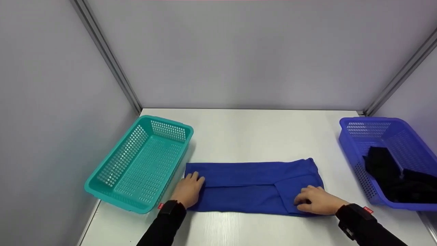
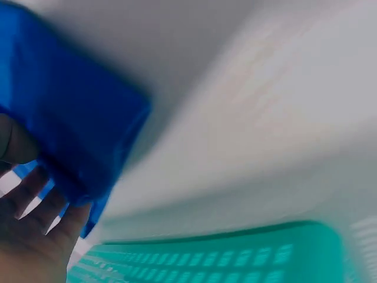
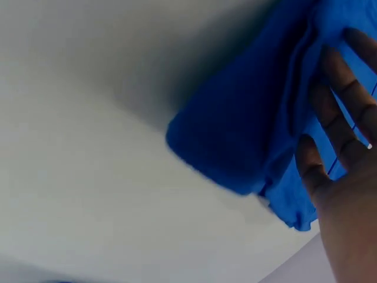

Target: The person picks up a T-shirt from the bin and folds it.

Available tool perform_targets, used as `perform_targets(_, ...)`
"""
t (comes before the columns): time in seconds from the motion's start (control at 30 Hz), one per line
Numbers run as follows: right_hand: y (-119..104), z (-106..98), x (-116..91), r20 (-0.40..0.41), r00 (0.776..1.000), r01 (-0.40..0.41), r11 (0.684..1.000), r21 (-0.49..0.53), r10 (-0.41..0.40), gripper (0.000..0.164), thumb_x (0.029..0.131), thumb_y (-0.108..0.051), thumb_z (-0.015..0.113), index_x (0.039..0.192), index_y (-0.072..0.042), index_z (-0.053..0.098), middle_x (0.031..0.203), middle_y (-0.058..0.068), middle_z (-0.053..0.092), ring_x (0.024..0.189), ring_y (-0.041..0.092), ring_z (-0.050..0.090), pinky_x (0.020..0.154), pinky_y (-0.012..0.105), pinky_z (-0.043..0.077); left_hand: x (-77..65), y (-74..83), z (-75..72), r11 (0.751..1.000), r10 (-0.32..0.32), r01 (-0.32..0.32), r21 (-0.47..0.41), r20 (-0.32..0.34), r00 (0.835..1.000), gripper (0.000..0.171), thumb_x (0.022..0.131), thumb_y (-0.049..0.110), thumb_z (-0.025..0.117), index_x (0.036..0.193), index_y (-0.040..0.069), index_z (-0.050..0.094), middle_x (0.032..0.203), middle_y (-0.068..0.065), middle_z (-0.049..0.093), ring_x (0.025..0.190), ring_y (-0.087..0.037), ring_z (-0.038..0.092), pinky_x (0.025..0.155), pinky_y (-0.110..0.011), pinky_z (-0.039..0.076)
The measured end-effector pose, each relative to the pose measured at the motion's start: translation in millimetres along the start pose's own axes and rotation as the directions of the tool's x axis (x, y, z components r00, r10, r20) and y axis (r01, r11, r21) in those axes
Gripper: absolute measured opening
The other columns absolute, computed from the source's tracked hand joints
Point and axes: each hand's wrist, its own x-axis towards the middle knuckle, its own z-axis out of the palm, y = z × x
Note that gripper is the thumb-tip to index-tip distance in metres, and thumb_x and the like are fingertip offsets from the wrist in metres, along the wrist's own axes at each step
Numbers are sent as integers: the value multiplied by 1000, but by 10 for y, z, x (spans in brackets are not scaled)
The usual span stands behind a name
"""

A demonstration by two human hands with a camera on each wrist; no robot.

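Note:
A blue garment (image 1: 239, 198), folded into a long flat strip, lies across the white table, with a diagonal overlap at its right end. My left hand (image 1: 188, 189) is over the strip's left end. In the left wrist view, the thumb (image 2: 16, 141) and fingers (image 2: 38, 215) pinch the edge, and a ridge of cloth covers some fingertips. Over the diagonal overlap at the right end, my right hand (image 1: 317, 201) rests with loosely bent fingers and a gap between thumb and index finger. The right wrist view has its fingers (image 3: 344, 112) spread against the cloth.
Left of the garment stands a teal perforated basket (image 1: 186, 131), its inside bare. A purple perforated basket (image 1: 351, 147) at the right holds black cloth (image 1: 385, 167). Pale panels with metal corner posts (image 1: 112, 61) enclose the white table (image 1: 259, 136) at the back and sides.

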Motion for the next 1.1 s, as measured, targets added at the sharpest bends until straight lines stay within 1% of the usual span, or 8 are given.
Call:
perform_targets(0.17,-92,47,30,-62,998,-12,986,-164,2,14,95,-32,73,98,-19,72,90,-10,58,86,16,55,77,46,46,-76,-42,32,999,-17,16,-42,-20,1000,32,92,3,71,123,4,63,126,-23,60,116,-40,62,83,-53,58)
perform_targets(0.33,-158,89,73,-193,979,-144,905,-401,70,38,95,-43,73,109,-8,72,99,9,67,99,36,67,100,72,41,-131,-37,13,998,26,-24,-62,34,999,38,91,18,73,126,7,62,125,-20,57,116,-39,56,92,-57,52)
perform_targets(0.47,-205,142,161,-323,920,-356,821,-447,223,50,97,-47,68,120,-2,72,113,25,70,108,50,65,103,82,29,-140,9,-42,992,114,-104,-71,154,981,54,93,37,76,141,18,61,127,-16,55,118,-36,52,104,-59,43)
perform_targets(0.57,-233,203,268,-418,851,-486,776,-403,316,58,97,-50,67,124,1,70,116,30,68,109,54,61,98,78,35,-136,86,-78,984,174,-158,-88,228,958,69,89,50,79,151,28,56,126,-12,53,117,-32,50,108,-57,40)
perform_targets(0.7,-274,284,476,-498,790,-553,767,-325,358,71,94,-53,69,126,10,65,115,38,64,104,55,59,86,67,43,-126,212,-78,971,240,-228,-76,250,938,78,84,60,80,152,33,53,117,-6,51,107,-24,46,100,-47,42)
perform_targets(0.8,-304,320,660,-447,807,-529,808,-259,386,79,96,-53,68,139,12,56,133,43,55,116,62,54,95,70,39,-130,285,-45,962,272,-268,-52,255,928,81,83,65,78,153,36,51,117,-4,52,107,-23,45,96,-44,41)
perform_targets(0.93,-330,350,873,-297,875,-440,883,-162,382,79,99,-47,67,156,1,40,157,40,31,137,71,29,111,78,21,-124,402,-18,947,312,-321,-12,269,911,82,84,70,73,156,39,46,122,-5,52,112,-24,46,96,-43,42)
perform_targets(1.1,-332,372,1049,-141,981,-159,972,-174,135,70,102,-37,65,161,-11,38,167,29,23,146,67,16,115,76,17,-75,616,-4,913,389,-408,23,256,885,79,86,71,69,156,42,45,118,0,50,108,-20,45,89,-36,40)
